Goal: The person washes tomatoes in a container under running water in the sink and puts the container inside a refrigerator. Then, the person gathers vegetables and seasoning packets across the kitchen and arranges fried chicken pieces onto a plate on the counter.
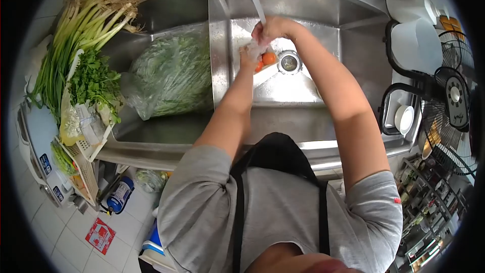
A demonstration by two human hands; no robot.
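Clear plastic bag [256, 49], one: located in the right-hand basin [288, 94] of a stainless-steel double sink, left of the drain [290, 62]. Long axis slanted; upper end between the hands, lower end pointing toward the near right. Rounded orange-red vegetables [269, 58], kind uncertain: at least two showing at the bag's lower end; whether inside it cannot be told. Right hand [275, 28]: wrist bent, grip narrow, fingers closed on the bag's upper end. Left hand [247, 56]: at the bag's left side, touching it; fingers partly hidden, width of grip cannot be told. Left-hand basin [166, 132]: large clear bag of leafy greens [174, 76]. Left of sink: spring onions [76, 30], roots to the far side; leafy herbs [91, 81] beside them.
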